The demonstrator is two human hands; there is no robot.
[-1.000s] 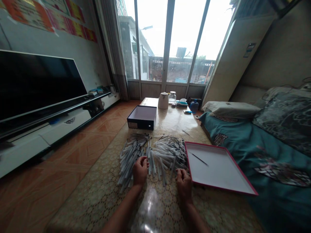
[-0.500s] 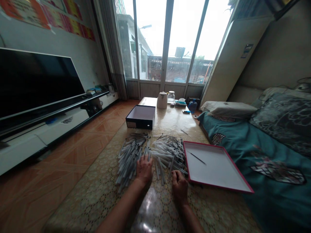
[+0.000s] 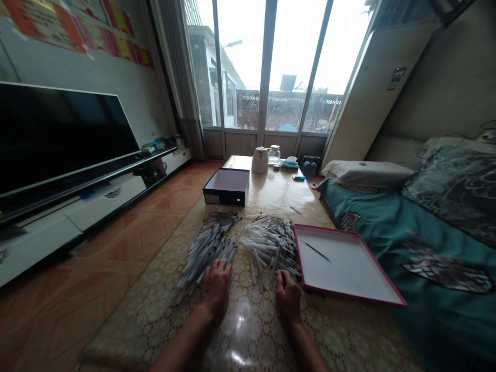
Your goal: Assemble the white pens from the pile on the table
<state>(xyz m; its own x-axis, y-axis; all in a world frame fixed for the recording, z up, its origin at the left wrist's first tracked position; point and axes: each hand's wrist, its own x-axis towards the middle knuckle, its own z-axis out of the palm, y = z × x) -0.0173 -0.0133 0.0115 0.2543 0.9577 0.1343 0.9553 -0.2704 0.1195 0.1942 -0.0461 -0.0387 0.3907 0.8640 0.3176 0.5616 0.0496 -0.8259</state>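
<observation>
My left hand [image 3: 216, 283] rests at the near right edge of a pile of grey, see-through pens [image 3: 205, 250]. Its fingers lie stretched over the pens, and the fingertips are partly hidden. My right hand [image 3: 288, 295] is closed, thumb against the curled fingers, at the near side of a second pile of clear and whitish pen tubes [image 3: 267, 243] with dark thin parts among them. Whatever those fingers hold is too small to make out. Beside this pile lies a shallow white box lid with a red rim [image 3: 351, 268], and one thin dark pen refill [image 3: 316, 251] is inside it.
Beyond the piles stands a dark box [image 3: 225, 198] with its top off. A kettle [image 3: 260, 161], a glass jar [image 3: 274, 155] and a tissue pack [image 3: 290, 163] are at the table's far end. Another thin stick [image 3: 295, 210] lies farther back. A teal-covered sofa [image 3: 380, 227] borders the right side.
My left hand has moved left and slightly toward me, and the pens of the left pile have shifted left with it. The right hand stays nearly where it was, closed.
</observation>
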